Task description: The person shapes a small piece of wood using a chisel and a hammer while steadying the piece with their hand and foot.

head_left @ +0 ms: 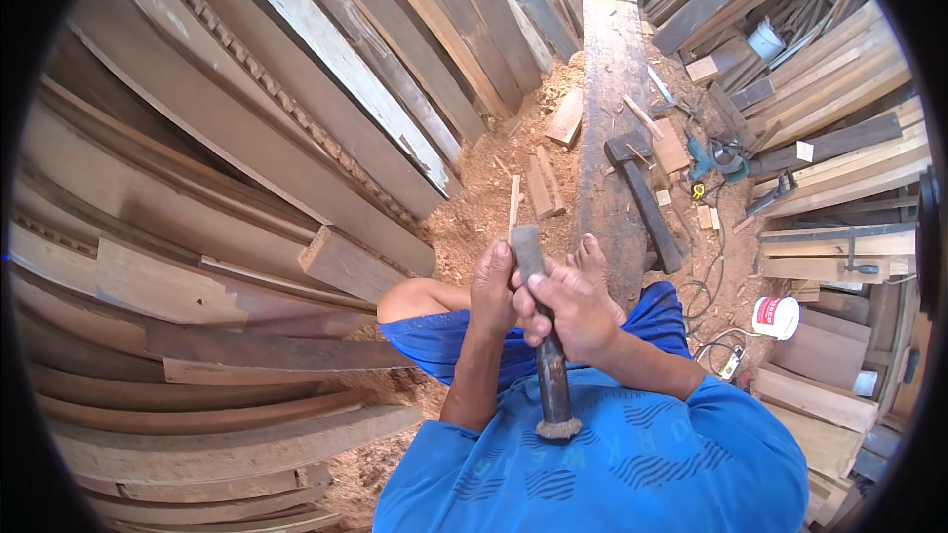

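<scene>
In front of my lap, my right hand (581, 304) wraps around a chisel (553, 390) with a dark handle, its frayed butt end close to my blue shirt. The wide grey blade points away from me. My left hand (490, 288) is closed beside the blade, and a thin wooden strip (514, 202) sticks up from its fingers next to the blade's end. Both hands are close together, and the fingers partly hide the middle of the chisel. A dark mallet (650, 209) lies on the long worn plank (614, 59) ahead of me.
Boards (247, 118) lean in rows on my left. More timber (839, 153) is stacked on the right. Wood shavings (464, 217) cover the floor. A teal power tool (729, 160), a handsaw (772, 194) and a white bucket (778, 318) with a red label stand or lie to the right, among cables.
</scene>
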### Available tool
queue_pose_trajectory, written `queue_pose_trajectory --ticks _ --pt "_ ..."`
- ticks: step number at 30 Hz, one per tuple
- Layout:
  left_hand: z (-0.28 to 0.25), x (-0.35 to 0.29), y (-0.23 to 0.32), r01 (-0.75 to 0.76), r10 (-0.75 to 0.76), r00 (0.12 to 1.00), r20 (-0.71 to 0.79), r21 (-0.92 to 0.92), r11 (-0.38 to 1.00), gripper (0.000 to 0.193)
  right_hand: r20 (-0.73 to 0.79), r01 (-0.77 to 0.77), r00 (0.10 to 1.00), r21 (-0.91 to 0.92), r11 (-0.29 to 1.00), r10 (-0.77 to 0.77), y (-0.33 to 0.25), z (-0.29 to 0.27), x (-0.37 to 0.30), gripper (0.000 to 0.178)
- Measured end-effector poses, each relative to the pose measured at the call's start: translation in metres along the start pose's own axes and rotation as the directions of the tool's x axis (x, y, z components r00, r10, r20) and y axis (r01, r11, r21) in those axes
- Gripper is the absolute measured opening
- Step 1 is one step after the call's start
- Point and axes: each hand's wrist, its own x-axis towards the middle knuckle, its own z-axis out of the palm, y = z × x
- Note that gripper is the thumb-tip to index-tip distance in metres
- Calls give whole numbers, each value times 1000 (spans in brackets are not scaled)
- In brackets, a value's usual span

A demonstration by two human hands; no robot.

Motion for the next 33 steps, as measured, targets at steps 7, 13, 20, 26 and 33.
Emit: queue_pose_trajectory --ticks 7,13,20,26,33 --pt "-23 -9 -4 -81 93 995 -30 290 954 31 65 -148 987 -13 989 148 11 12 -18 14" --pt "-6 -28 17 -104 88 995 55 493 864 35 65 -94 993 -78 993 99 11 12 -30 16" --pt "8 -37 11 -87 87 996 13 314 945 36 68 -45 996 -143 989 55 7 14 -36 16" --pt "-2 -95 -31 -188 66 977 204 662 726 38 -15 413 903 -235 880 -429 -35 4 -64 17" --pt "-8 -46 -21 -54 55 998 -7 94 994 31 -133 162 978 -27 986 -164 -19 -21 -17 25"
